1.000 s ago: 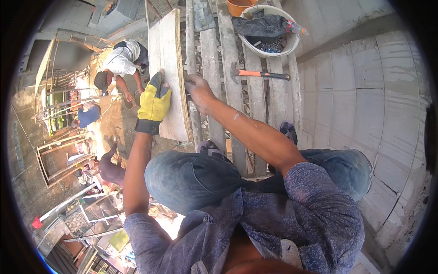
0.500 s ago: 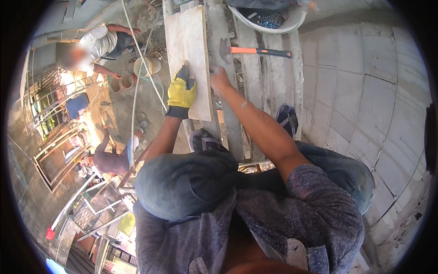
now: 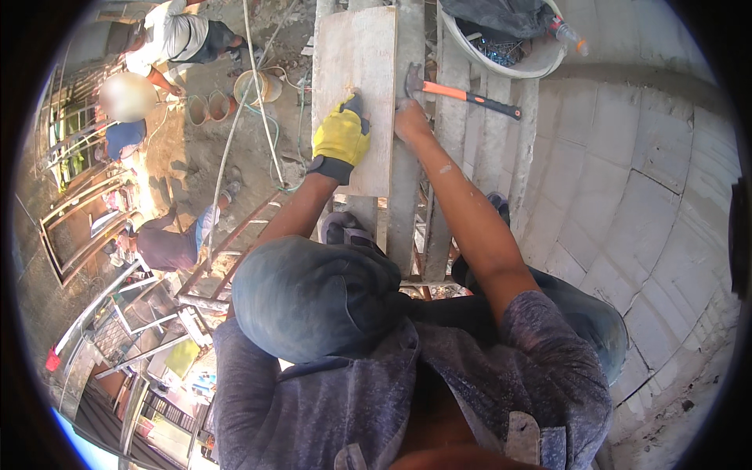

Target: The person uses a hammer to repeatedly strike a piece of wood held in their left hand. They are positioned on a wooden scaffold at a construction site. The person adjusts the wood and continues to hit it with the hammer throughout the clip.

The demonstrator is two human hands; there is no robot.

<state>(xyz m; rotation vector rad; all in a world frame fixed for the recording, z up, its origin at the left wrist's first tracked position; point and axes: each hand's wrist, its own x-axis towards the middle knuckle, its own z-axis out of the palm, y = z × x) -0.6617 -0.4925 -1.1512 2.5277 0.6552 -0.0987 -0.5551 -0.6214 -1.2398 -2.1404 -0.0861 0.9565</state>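
Observation:
A pale, flat rectangular board (image 3: 374,55) lies lengthwise on the slats in front of me. My left hand (image 3: 342,139), in a yellow work glove with dark fingertips and cuff, rests on its face. The gloved fingers are curled together near a small tan spot on the board; anything between them is too small to name. Just beyond the board's right edge is my bare right hand (image 3: 411,121), fingers curled and partly hidden, close below the hammer's head. The claw hammer (image 3: 462,95), with an orange and black handle, lies on the slats, pointing right.
Gaps run between the grey slats (image 3: 405,180) under my sandalled feet. A white bucket (image 3: 540,70) with dark plastic and metal pieces stands at the far right, near a block wall (image 3: 603,204). Several people (image 3: 176,35) and pails (image 3: 210,107) are on the ground at left.
My view has shifted and turned, so board and hammer appear further right. My right hand sits a little nearer the hammer's head. The left glove stays on the board.

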